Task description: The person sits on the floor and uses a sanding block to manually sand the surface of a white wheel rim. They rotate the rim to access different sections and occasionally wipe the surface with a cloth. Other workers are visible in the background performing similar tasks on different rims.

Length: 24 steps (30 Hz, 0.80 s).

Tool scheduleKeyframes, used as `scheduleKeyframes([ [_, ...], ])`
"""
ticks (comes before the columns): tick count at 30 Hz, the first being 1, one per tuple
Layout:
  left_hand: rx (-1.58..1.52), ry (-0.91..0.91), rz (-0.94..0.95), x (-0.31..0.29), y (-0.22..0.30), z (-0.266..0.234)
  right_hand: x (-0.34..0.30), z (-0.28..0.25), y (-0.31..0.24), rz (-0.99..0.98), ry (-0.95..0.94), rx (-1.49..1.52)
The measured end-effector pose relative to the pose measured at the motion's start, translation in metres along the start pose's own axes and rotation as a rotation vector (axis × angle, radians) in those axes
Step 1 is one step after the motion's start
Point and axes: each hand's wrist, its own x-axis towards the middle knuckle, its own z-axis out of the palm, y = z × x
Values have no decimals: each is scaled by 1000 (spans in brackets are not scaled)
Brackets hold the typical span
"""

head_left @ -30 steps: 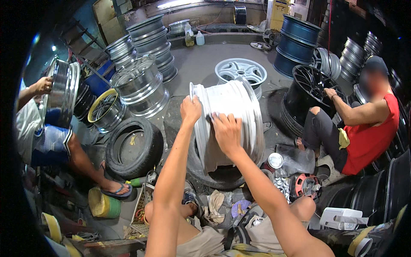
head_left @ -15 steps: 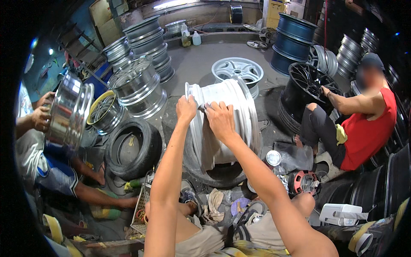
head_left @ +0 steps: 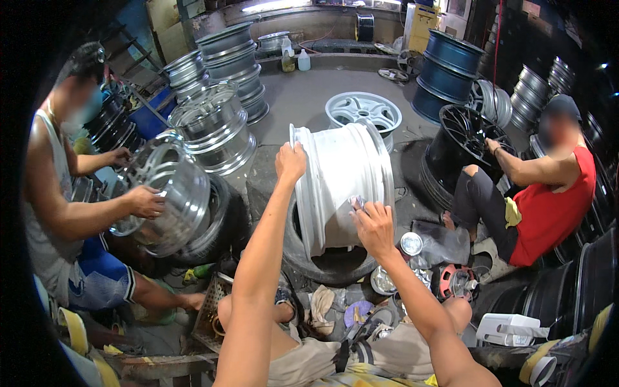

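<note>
A whitish wheel rim (head_left: 335, 161) lies on its side in front of me, resting on a black tire (head_left: 293, 258). My left hand (head_left: 291, 161) is closed around the rim's left edge near its top. Lower on the barrel, toward the right, my right hand (head_left: 374, 226) pinches a small grey piece (head_left: 356, 202), sandpaper-like in look, against the surface. Its exact kind is too small to tell. Bare metal-white barrel lies between my two hands.
A person at left handles a shiny chrome rim (head_left: 174, 193); another in red at right touches a black rim (head_left: 471, 135). Behind stand a white spoked rim (head_left: 362, 111) and stacked blue rims (head_left: 448, 74). An open can (head_left: 411, 243) and a red power tool (head_left: 454, 282) lie by my right knee.
My right hand has slid down and right across the barrel with the grey piece. My left hand stays on the edge. The left person has leaned in, bringing the chrome rim over the tire.
</note>
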Motion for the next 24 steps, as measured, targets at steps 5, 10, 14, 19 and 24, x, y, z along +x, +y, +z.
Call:
scheduleKeyframes([
  [5, 21, -14, 7, -2, 7, 3, 57, 15, -1, -126, 40, -54],
  [10, 25, -20, -3, 3, 2, -7, 72, 31, -4, -170, -63, -77],
  [14, -3, 11, -4, -4, 11, 1, 26, 13, 4, -180, -46, -102],
  [19, 19, -33, 13, -2, 13, 2, 98, 29, 0, -154, -58, -127],
  [24, 3, -12, 9, -2, 2, -5, 41, 25, -26, -118, 7, -13],
])
